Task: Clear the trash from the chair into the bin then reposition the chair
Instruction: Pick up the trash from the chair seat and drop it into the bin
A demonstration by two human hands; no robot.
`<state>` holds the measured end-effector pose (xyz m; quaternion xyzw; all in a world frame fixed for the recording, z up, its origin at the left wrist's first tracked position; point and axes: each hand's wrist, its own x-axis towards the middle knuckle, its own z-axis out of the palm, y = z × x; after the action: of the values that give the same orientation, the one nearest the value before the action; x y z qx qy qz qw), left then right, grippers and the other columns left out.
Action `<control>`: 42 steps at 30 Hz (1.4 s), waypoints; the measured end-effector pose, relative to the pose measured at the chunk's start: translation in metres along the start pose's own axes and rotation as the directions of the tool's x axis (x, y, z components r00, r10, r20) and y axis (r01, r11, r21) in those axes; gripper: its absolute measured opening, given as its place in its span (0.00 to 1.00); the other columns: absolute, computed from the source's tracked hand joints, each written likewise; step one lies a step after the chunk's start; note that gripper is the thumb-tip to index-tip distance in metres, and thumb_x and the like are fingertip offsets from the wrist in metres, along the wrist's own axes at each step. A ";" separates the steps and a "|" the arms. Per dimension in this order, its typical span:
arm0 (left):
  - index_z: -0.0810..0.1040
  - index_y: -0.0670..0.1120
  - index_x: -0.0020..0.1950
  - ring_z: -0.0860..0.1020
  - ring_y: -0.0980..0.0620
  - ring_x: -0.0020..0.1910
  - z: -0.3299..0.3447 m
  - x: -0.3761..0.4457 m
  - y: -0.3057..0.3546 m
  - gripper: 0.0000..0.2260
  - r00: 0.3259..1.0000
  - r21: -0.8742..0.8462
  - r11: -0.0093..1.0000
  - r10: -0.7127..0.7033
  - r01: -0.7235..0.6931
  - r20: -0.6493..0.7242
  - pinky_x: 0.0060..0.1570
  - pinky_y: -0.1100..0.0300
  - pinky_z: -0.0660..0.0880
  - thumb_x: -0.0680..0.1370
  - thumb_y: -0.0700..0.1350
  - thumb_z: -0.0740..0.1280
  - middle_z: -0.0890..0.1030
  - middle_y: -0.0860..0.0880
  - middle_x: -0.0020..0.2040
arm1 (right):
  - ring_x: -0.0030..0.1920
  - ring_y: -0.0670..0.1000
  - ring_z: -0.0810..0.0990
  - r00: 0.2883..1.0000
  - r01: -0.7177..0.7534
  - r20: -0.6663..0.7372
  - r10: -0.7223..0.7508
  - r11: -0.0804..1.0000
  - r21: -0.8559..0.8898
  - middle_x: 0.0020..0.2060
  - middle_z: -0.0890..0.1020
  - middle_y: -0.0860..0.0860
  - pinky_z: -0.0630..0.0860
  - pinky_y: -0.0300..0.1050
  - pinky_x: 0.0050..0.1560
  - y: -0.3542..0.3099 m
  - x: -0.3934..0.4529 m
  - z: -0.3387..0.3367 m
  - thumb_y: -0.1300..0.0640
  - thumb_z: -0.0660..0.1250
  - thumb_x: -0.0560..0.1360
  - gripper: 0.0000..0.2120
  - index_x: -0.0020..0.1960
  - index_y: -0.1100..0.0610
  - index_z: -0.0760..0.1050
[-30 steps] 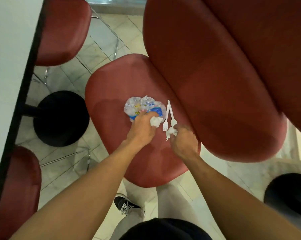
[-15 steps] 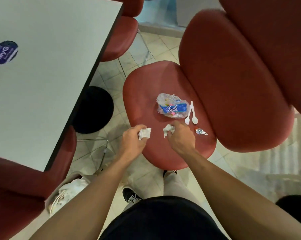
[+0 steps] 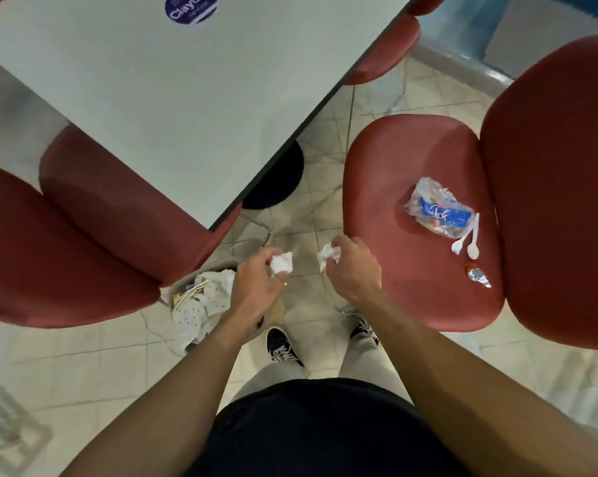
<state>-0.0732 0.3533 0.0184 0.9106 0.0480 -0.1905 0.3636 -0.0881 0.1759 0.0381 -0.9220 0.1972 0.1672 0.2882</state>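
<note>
My left hand (image 3: 256, 284) grips a crumpled white tissue (image 3: 281, 264) above the right side of the bin (image 3: 184, 287), which stands on the floor and holds white paper trash. My right hand (image 3: 352, 266) grips a second crumpled tissue (image 3: 327, 255) just off the left edge of the red chair seat (image 3: 394, 187). On that seat lie a clear plastic wrapper with a blue label (image 3: 438, 211), a white plastic fork (image 3: 461, 242) and spoon (image 3: 473, 242), and a small foil scrap (image 3: 479, 277).
A grey table (image 3: 153, 98) with a round blue sticker (image 3: 190, 8) fills the upper left, its black round base (image 3: 276, 180) on the tiled floor. Red chairs stand at the left (image 3: 84, 235) and upper middle (image 3: 383, 53). My two feet in dark shoes (image 3: 283, 346) stand between bin and chair.
Both hands have lifted a tissue each off the seat and moved left, away from the chair toward the bin. The view has swung left, bringing the bin and table into sight.
</note>
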 end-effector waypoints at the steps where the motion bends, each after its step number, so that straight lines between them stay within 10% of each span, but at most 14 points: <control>1: 0.78 0.54 0.58 0.79 0.52 0.45 -0.007 -0.003 -0.013 0.17 0.999 -0.017 0.999 -0.030 0.030 -0.014 0.49 0.54 0.78 0.71 0.42 0.74 0.81 0.52 0.50 | 0.55 0.57 0.77 0.999 0.024 0.022 -0.024 1.000 -0.009 0.58 0.75 0.53 0.72 0.49 0.50 -0.011 -0.001 0.009 0.57 0.61 0.75 0.16 0.63 0.53 0.72; 12: 0.78 0.53 0.59 0.78 0.46 0.52 -0.063 -0.022 -0.128 0.17 0.949 -0.067 0.957 -0.288 0.282 -0.131 0.53 0.58 0.74 0.71 0.43 0.70 0.81 0.48 0.54 | 0.53 0.57 0.78 0.951 0.199 0.263 -0.162 0.972 -0.121 0.58 0.77 0.55 0.73 0.47 0.50 -0.089 -0.015 0.107 0.60 0.62 0.75 0.18 0.64 0.52 0.72; 22: 0.74 0.50 0.66 0.73 0.46 0.59 -0.042 -0.027 -0.170 0.24 0.967 0.007 0.969 -0.246 0.246 0.061 0.58 0.55 0.70 0.71 0.44 0.74 0.76 0.45 0.59 | 0.58 0.58 0.76 0.883 0.204 0.462 -0.088 0.957 -0.208 0.59 0.75 0.55 0.73 0.47 0.54 -0.097 -0.028 0.185 0.60 0.64 0.74 0.18 0.63 0.51 0.73; 42: 0.68 0.54 0.70 0.75 0.46 0.57 -0.032 -0.055 -0.161 0.32 0.986 0.191 0.968 -0.166 0.162 0.009 0.51 0.51 0.74 0.68 0.49 0.76 0.69 0.50 0.66 | 0.65 0.58 0.71 0.926 0.004 0.378 -0.005 1.000 0.004 0.66 0.72 0.58 0.71 0.50 0.63 -0.049 -0.058 0.149 0.65 0.62 0.74 0.30 0.74 0.53 0.62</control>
<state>-0.1504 0.4953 -0.0427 0.9316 0.1003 -0.2349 0.2588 -0.1444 0.3178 -0.0308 -0.8727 0.1361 0.3404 0.3226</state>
